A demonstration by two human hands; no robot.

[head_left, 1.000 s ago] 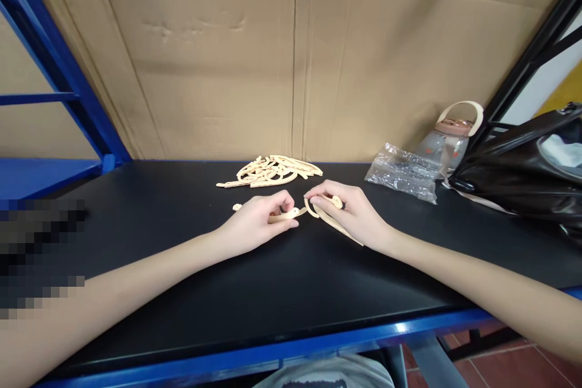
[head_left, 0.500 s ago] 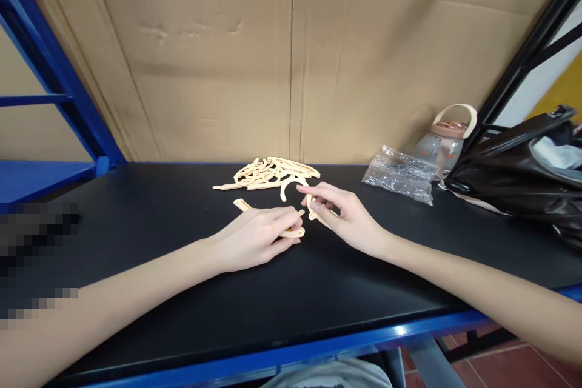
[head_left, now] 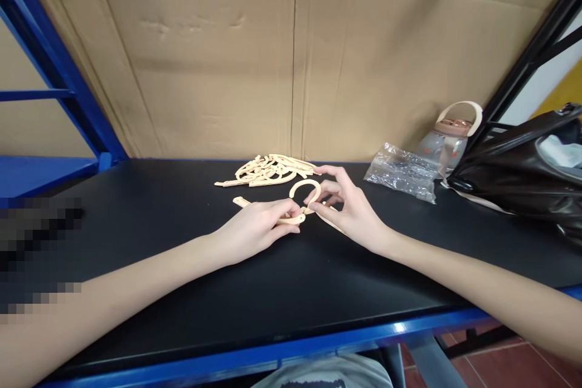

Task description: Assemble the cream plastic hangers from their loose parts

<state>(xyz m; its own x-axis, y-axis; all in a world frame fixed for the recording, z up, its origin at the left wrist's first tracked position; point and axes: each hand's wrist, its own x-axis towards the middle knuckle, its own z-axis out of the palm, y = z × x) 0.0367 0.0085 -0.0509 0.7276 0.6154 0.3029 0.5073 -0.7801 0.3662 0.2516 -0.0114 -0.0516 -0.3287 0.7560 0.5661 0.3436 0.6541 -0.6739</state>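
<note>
My left hand (head_left: 254,227) rests on the black tabletop (head_left: 182,267), fingers closed on a cream plastic arm piece (head_left: 291,219) whose far end pokes out at the left. My right hand (head_left: 348,209) pinches a cream hook-shaped piece (head_left: 304,188) between thumb and fingers, holding its curved end upright just above the left hand's piece; another long cream strip lies under the right palm. The two hands almost touch. Behind them lies a pile of several similar cream plastic parts (head_left: 268,171).
A crumpled clear plastic bag (head_left: 402,179) lies at the right, with a water bottle (head_left: 448,136) and a black bag (head_left: 522,170) beyond it. A cardboard sheet (head_left: 291,60) forms the back wall. Blue shelf frame (head_left: 54,73) stands at the left.
My right hand has lifted the hook piece up and turned its curve upright beside the left hand's piece. My left hand stayed nearly in place, shifting slightly.
</note>
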